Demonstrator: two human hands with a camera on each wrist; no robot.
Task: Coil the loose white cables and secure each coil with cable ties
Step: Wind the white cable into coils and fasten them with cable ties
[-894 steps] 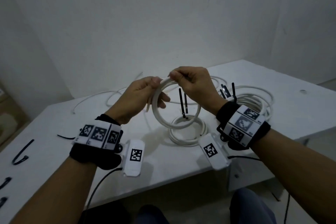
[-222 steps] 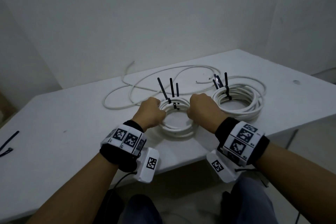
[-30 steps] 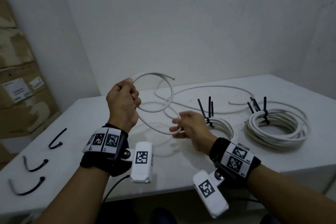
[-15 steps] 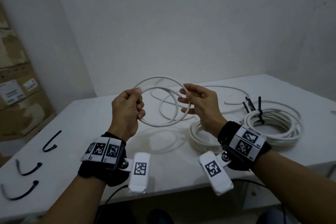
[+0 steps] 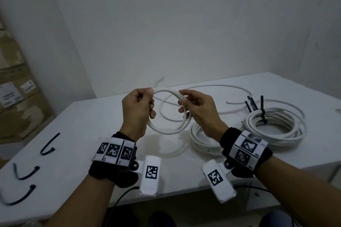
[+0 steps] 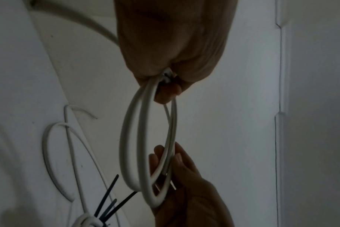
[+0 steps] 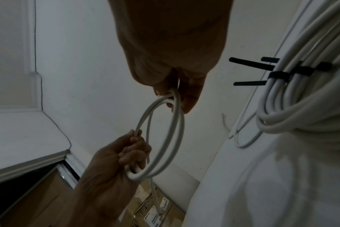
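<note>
A small coil of white cable (image 5: 167,129) hangs in the air above the white table (image 5: 92,116). My left hand (image 5: 137,108) grips its left side with fingers curled round the loops (image 6: 130,138). My right hand (image 5: 195,106) pinches the right side of the coil (image 7: 177,132) between thumb and fingers. The rest of this cable (image 5: 212,86) trails loose across the back of the table. Two finished coils lie on the right: a smaller one (image 5: 204,141) partly behind my right wrist, and a bigger one (image 5: 275,127) bound with black cable ties (image 5: 258,108).
Three loose black cable ties (image 5: 48,145) lie on the table's left end. Cardboard boxes (image 5: 16,97) stand by the wall at far left. The white wall rises close behind the table. A black lead (image 5: 120,201) hangs from my left wrist below the table's front edge.
My right hand came up from the table and brought another loop to the coil held by the left hand. The coil has dropped slightly and gained a turn.
</note>
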